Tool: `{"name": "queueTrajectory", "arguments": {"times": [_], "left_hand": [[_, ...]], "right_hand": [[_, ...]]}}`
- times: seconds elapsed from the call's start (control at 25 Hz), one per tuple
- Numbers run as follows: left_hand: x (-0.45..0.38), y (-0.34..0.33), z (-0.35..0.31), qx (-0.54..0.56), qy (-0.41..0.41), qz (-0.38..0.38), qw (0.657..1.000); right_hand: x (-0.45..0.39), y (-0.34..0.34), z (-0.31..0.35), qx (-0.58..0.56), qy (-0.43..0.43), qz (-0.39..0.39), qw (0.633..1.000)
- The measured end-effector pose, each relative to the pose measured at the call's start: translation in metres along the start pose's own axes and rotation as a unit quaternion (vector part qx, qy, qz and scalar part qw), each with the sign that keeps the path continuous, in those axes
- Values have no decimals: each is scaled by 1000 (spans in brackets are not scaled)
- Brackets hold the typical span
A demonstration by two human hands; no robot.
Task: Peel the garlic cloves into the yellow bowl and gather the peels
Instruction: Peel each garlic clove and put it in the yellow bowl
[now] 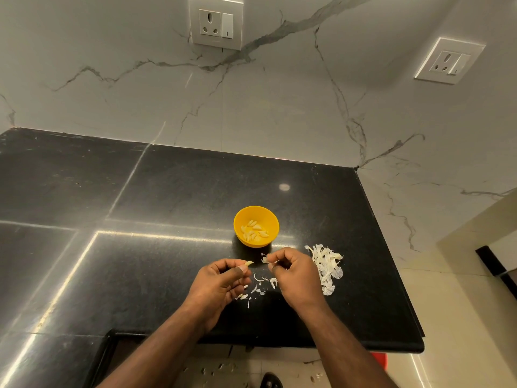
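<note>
A small yellow bowl (pixel 242 219) stands on the black countertop (pixel 156 191) with several peeled garlic cloves (pixel 254 230) inside. Just in front of it, my left hand (pixel 221 284) pinches a pale garlic clove (pixel 249 264) between thumb and fingertips. My right hand (pixel 293 273) pinches a thin white peel (pixel 265 259) a short way from the clove. A pile of white peels (pixel 327 266) lies on the counter to the right of my right hand. Smaller loose peel bits (pixel 258 287) are scattered between and below my hands.
The counter's right edge (pixel 391 247) and front edge run close to the peel pile. A marble wall with two sockets (pixel 215 22) rises behind. Peel scraps (pixel 223 368) and a dark sandal (pixel 270 381) are on the floor below.
</note>
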State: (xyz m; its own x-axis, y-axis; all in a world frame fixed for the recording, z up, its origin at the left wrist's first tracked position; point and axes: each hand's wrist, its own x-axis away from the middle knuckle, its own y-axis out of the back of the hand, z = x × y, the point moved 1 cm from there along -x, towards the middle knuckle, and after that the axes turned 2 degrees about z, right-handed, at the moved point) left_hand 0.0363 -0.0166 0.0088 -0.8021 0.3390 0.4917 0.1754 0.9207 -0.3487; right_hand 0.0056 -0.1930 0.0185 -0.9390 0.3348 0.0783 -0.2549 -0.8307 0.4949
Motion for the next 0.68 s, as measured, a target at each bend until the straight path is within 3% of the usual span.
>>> {"name": "queueTrajectory", "arguments": {"times": [0.2, 0.28, 0.44, 0.68], "left_hand": [[-1, 0, 1, -58, -22, 2, 998], [1, -1, -1, -110, -45, -5, 993], [-2, 3, -4, -216, -92, -62, 970], [-7, 9, -7, -247, -112, -70, 960]], "right_hand": [[2, -4, 10, -49, 15, 92, 994], [4, -7, 12, -19, 25, 116, 993], [0, -4, 6, -42, -22, 90, 995], [-3, 0, 5, -58, -75, 80, 992]]}}
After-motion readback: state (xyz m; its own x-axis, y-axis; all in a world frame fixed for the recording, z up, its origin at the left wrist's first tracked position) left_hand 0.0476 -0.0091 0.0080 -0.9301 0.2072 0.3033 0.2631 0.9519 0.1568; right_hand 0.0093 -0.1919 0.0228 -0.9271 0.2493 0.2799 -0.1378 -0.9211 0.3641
